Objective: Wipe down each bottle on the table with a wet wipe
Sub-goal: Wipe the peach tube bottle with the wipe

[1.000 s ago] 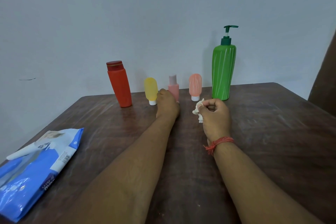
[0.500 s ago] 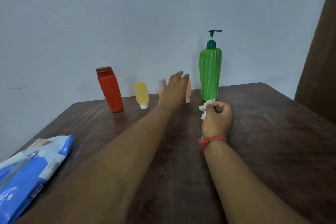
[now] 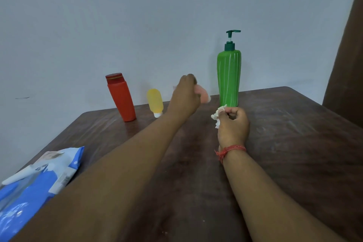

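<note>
Head view: your left hand (image 3: 184, 96) is raised above the bench (image 3: 294, 143) at centre frame, with its fingers curled round the peach squeeze bottle (image 3: 203, 94). That bottle is lifted and tilted, its white cap pointing toward the lower right. Motion blur softens its outline.

Your right hand (image 3: 232, 125) sits right of centre, low over the bench. Its thumb and fingers pinch a crumpled white wet wipe (image 3: 217, 117), which protrudes from the left side of the fist. A red thread band (image 3: 229, 150) circles the right wrist.

Bottle positions along the far edge of the bench, against the pale wall (image 3: 137, 25):
- Red bottle (image 3: 120, 97): left of centre, standing, dark red cap on top.
- Yellow squeeze bottle (image 3: 155, 102): just right of the red one, standing on its white cap.
- Pink bottle (image 3: 174, 87): only a blurred sliver shows past the left hand; you cannot tell how it stands.
- Green pump bottle (image 3: 228, 78): upright, right of centre, directly behind the right hand, dark green pump head facing right.

A blue and white wipe pack (image 3: 35, 186) lies flat at the lower left of the frame, at the bench edge beside your left forearm.
</note>
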Motion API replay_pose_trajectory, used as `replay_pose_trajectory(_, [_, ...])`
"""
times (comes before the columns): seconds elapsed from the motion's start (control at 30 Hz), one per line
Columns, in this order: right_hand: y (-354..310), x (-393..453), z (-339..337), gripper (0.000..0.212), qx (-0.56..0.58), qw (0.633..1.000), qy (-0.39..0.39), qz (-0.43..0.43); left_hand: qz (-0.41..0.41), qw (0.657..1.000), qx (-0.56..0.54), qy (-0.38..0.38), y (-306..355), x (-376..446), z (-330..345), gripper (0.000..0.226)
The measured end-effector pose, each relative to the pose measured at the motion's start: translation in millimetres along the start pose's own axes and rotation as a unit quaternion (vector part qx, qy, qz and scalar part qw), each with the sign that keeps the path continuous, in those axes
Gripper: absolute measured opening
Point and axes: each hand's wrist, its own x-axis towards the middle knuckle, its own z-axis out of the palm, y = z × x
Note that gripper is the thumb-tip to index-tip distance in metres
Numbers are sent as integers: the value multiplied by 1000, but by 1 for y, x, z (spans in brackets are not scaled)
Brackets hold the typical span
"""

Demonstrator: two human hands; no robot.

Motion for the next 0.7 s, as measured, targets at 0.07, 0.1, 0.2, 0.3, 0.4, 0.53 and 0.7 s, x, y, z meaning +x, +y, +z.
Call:
replay_pose_trajectory(0.07, [-3,-5,1,11,-4,1000,-24,-5,-107,983,-139,61,2,-28,-23,30])
replay_pose_trajectory(0.1, [-4,-9,1,10,-7,999,-45,-8,-171,957,-225,74,1,-44,-34,34])
replay_pose_trajectory(0.2, [-6,-23,5,13,-21,991,-130,-20,-314,796,-514,61,-5,-90,-66,35])
replay_pose_trajectory(0.3, [-10,-48,14,11,-41,973,-222,-45,-362,712,-600,41,-17,-126,-86,25])
replay_pose_trajectory(0.4, [-13,-72,19,9,-57,958,-270,-74,-379,705,-599,-24,-22,-149,-92,26])
replay_pose_trajectory(0.53, [-14,-85,20,14,-140,931,-308,-138,-367,691,-615,-100,-26,-159,-93,36])
replay_pose_trajectory(0.7, [-13,-88,20,21,-224,886,-317,-256,-342,672,-644,-131,-35,-157,-94,36])
